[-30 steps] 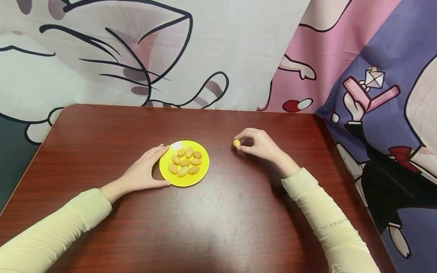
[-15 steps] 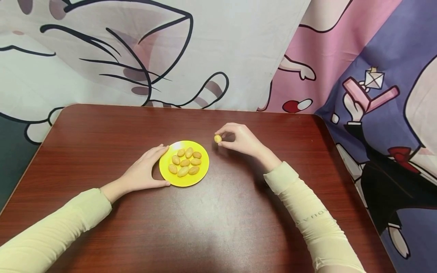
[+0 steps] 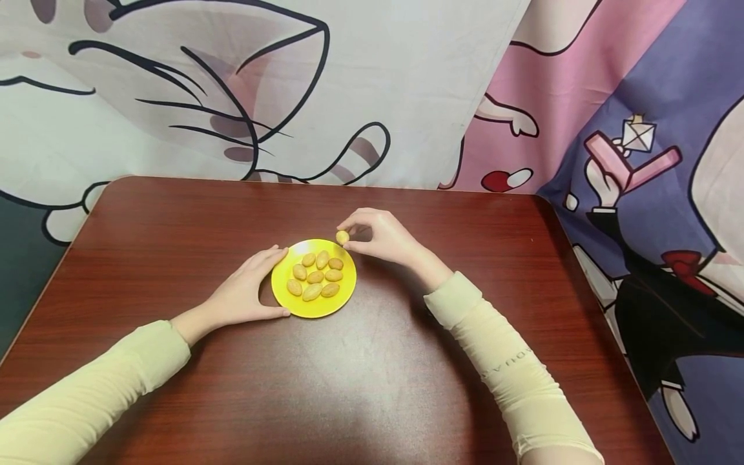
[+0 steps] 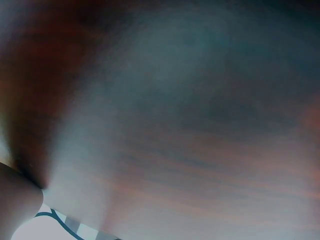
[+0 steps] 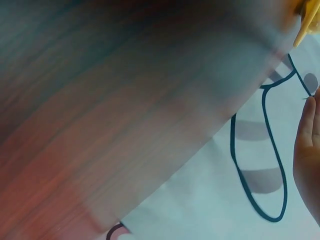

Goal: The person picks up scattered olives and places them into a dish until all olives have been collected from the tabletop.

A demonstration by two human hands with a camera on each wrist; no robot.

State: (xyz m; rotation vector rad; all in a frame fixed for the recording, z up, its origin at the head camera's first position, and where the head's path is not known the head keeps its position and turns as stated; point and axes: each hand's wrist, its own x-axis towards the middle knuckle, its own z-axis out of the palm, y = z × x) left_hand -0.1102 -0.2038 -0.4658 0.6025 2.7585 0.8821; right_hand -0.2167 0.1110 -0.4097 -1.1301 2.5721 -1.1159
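A round yellow plate [image 3: 314,310] lies on the table, bearing several small, wrinkled, yellow-brown oval pieces [image 3: 312,292] like nuts or dried fruit. Along its left rim rests my left hand [image 3: 244,290], fingers and thumb fairly straight and spread apart, tips touching the edge. Between thumb and fingertips, my right hand [image 3: 380,237] pinches another yellow oval piece [image 3: 343,237] at the plate's upper right rim. Only part of the right hand [image 5: 307,150] shows in the right wrist view. The left wrist view catches a blurred bit of hand at its lower left corner.
The dark red-brown wooden table [image 3: 325,387] has a glossy patch of reflected light in front of the plate. A cartoon-printed cloth [image 3: 407,97] hangs behind the table's back edge and along its right side.
My right hand has moved left across the table with the pinched oval piece, from well right of the plate to its upper right rim. The left hand and plate have stayed put.
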